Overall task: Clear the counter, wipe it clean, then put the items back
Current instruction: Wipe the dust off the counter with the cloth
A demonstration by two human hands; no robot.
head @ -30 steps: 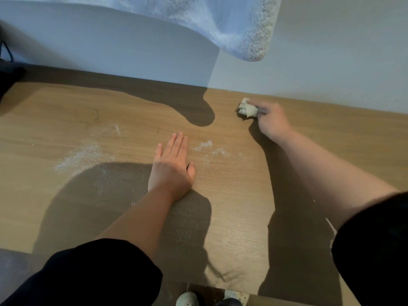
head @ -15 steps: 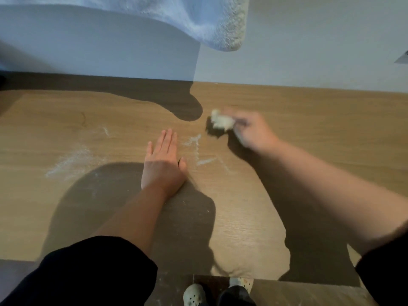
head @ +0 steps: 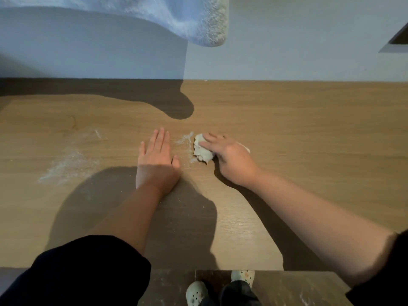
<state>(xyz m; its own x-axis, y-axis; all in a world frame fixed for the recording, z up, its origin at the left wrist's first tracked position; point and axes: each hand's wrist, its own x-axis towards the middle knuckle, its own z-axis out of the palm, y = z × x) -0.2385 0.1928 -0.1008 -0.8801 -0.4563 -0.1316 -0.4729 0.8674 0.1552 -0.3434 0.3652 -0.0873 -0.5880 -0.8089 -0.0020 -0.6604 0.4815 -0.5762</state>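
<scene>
Brightly lit from above and to the right, throwing hard dark shadows leftward across the tabletop (head: 309, 129); sharp throughout, with wide-angle bending near the edges.

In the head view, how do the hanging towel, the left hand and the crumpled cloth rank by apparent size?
towel, cut off by the frame's top, perhaps nearer the camera
left hand
cloth, partly covered by the right hand

No readable text anywhere.
</scene>
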